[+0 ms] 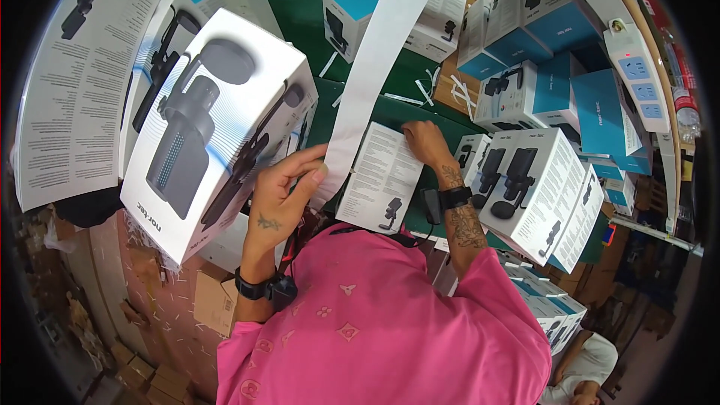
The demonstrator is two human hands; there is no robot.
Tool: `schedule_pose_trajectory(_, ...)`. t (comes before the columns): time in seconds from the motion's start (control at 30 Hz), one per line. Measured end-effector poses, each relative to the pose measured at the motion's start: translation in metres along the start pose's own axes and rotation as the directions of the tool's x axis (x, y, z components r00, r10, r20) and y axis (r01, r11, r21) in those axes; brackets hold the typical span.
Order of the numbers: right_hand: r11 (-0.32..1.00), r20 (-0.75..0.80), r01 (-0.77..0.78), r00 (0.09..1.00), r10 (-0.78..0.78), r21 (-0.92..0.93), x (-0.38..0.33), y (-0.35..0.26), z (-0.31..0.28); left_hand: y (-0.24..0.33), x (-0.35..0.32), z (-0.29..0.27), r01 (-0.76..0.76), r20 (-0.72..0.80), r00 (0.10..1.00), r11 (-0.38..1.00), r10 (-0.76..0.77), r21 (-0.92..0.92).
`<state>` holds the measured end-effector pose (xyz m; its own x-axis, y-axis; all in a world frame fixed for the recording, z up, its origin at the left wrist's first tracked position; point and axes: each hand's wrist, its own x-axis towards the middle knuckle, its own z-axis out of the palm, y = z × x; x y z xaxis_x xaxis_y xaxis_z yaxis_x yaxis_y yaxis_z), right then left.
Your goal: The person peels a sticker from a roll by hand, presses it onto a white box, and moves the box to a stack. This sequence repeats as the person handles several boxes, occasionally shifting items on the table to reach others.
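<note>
A white box [384,172] printed with text and a small microphone picture lies on the green bench in front of my body. My right hand [426,142] has its curled fingers against the box's far right corner. My left hand [281,191] is to the left, its thumb and index finger reaching toward the edge of a broad white strip [371,67]. That strip crosses the view from the top and hides the fingertips and the box's left edge. I cannot make out whether this hand grips anything. Dark bands with small devices circle both wrists.
Large microphone boxes [217,105] stand close on the left, and more boxes [521,187] stand on the right. Teal and white boxes [559,94] fill the back right. A power strip [637,75] hangs there. Paper offcuts [424,91] litter the bench. Another person [585,367] is at lower right.
</note>
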<state>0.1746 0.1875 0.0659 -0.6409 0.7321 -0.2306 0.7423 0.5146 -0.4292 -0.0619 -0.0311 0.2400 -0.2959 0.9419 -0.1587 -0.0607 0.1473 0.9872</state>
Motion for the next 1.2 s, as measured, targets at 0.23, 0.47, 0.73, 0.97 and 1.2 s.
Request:
schedule_pose_trajectory(0.23,1.000,-0.033,0.011,0.999,-0.011,0.008,-0.004,-0.007,-0.001,-0.002,-0.001,0.000,0.003,-0.001,1.000,1.000,-0.003,0.023)
schedule_pose_trajectory(0.47,0.999,-0.004,0.022,1.000,-0.022,0.034,-0.026,-0.021,0.009,-0.005,-0.005,-0.003,-0.013,-0.020,1.000,0.999,0.014,0.048)
schedule_pose_trajectory(0.73,0.976,-0.045,-0.117,0.993,0.111,-0.185,-0.051,-0.060,0.034,-0.001,-0.004,0.006,-0.067,0.009,0.998,0.998,0.067,-0.002)
schedule_pose_trajectory(0.97,0.982,-0.139,-0.148,0.981,0.131,-0.117,-0.066,-0.090,0.047,-0.011,-0.016,0.005,-0.061,0.038,0.997,0.997,0.063,-0.038)
schedule_pose_trajectory(1.2,0.791,-0.197,-0.563,0.770,0.607,0.240,-0.105,-0.098,0.065,-0.062,-0.001,0.011,0.026,0.178,0.983,0.997,-0.039,0.071)
